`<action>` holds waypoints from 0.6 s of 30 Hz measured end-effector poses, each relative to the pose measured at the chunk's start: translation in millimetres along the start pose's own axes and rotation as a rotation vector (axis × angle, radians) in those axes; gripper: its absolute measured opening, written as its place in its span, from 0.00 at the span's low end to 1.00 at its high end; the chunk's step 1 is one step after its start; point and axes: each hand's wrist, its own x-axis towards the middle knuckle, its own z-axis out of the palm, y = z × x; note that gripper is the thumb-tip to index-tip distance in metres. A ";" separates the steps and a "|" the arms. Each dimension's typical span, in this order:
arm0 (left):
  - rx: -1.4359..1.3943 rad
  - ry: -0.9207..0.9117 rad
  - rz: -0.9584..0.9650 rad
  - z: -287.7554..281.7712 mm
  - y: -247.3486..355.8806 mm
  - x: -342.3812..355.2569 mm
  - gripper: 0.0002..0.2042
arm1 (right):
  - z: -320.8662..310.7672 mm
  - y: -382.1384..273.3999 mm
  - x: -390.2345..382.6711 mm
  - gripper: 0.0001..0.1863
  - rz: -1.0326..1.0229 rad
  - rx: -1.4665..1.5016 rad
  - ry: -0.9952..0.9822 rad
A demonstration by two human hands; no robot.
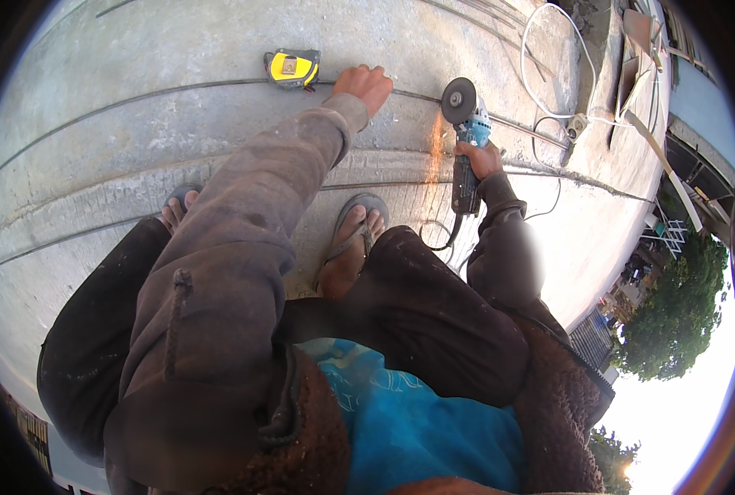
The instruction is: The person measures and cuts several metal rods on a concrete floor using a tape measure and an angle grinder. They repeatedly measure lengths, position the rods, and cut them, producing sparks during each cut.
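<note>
Gripping the angle grinder in my right hand, I have its body upright in the view, the blue head farthest from me and the black handle end toward me. The dark cutting disc sits on the line of a thin metal rod; I cannot see the exact point where they meet. Orange sparks stream from beside the disc back toward my feet. A black cord curves from the handle end of the grinder.

My left hand is clenched on the rod to the left of the disc, knuckles up, with the fingertips hidden from me. The rod lies across the grey concrete, running on both sides of that hand and reappearing past the grinder.

Just beside my left hand, on its left, a yellow and black tape measure rests at the rod. Well off to the right of it, a white cable makes a large loop on the concrete.

Nearer to me, my right foot stands in a grey flip-flop, and part of my left foot shows beside my left sleeve. Beneath me are my dark trousers and blue shirt.
</note>
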 end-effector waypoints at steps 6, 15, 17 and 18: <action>-0.014 -0.052 -0.009 -4.2 1.9 0.2 0.06 | 3.2 8.1 6.4 0.24 0.013 -0.007 0.031; -0.084 -0.076 -0.028 12.7 -3.7 11.8 0.07 | -7.5 0.0 -24.2 0.23 -0.036 0.103 0.095; -0.057 -0.056 -0.015 17.1 -4.1 9.2 0.09 | -6.3 1.7 -22.8 0.24 -0.051 0.110 0.094; -0.086 -0.030 0.001 18.1 -4.6 8.3 0.09 | -5.5 5.2 -20.6 0.25 -0.060 0.126 0.092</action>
